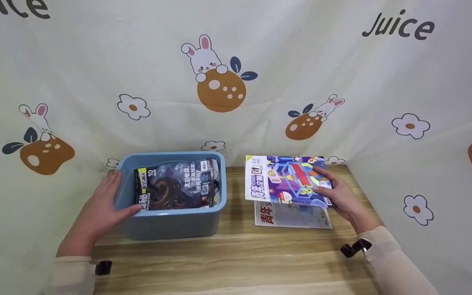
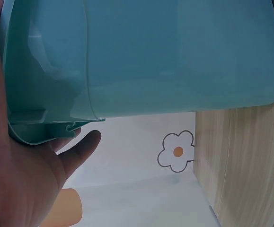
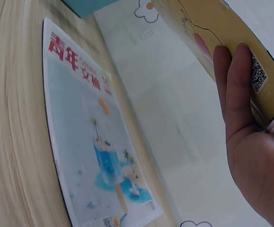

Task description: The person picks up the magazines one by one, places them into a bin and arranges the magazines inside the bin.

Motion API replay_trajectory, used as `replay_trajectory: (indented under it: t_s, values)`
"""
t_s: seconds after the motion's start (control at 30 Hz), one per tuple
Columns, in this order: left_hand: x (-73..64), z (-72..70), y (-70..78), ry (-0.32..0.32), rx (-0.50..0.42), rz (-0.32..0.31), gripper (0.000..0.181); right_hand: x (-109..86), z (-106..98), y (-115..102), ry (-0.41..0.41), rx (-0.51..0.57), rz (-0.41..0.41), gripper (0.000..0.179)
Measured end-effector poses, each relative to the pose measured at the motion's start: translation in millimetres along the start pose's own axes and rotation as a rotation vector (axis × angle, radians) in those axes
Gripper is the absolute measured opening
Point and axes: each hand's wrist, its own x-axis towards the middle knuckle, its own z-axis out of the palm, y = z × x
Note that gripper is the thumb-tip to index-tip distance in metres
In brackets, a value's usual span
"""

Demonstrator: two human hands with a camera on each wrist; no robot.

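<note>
My left hand (image 1: 103,209) holds the left rim of a blue plastic bin (image 1: 170,223), thumb over the front corner. In the left wrist view, fingers wrap under the rim of the bin (image 2: 151,56). Inside it lies a dark magazine (image 1: 178,186) with a large ring on its cover. On the right, my right hand (image 1: 344,198) grips the right edge of a colourful purple and white magazine (image 1: 289,180), raised above the table. Below it a pale magazine (image 1: 297,217) with red title characters lies flat; the right wrist view shows the ice-pop picture on this pale magazine (image 3: 99,142).
Both bin and pale magazine rest on a wooden table (image 1: 236,262). A white curtain (image 1: 236,131) printed with rabbits, oranges and flowers hangs behind the table and along both sides. Bare wood lies between the bin and the magazines.
</note>
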Motion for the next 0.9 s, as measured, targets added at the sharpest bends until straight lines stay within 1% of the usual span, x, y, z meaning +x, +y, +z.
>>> replay_trajectory:
  t_s: [0.2, 0.3, 0.53, 0.77, 0.9]
  values:
    - [0.6, -0.2, 0.2, 0.006, -0.006, 0.011, 0.126, 3.5, 13.8, -8.9, -0.007, 0.050, -0.028, 0.082]
    - [0.9, 0.3, 1.0, 0.015, -0.010, 0.018, 0.125, 3.8, 21.0, -13.4, -0.020, 0.054, -0.046, 0.081]
    - [1.0, 0.6, 2.4, 0.012, -0.010, 0.017, 0.125, 5.9, 39.0, -22.7, -0.050, 0.028, -0.081, 0.081]
    - [0.0, 0.1, 2.2, 0.010, -0.010, 0.010, 0.125, 12.3, 52.8, -30.2, -0.061, -0.005, -0.057, 0.082]
    - [0.0, -0.2, 1.2, 0.016, -0.014, 0.016, 0.124, 16.3, 62.8, -34.9, -0.080, -0.009, -0.071, 0.082]
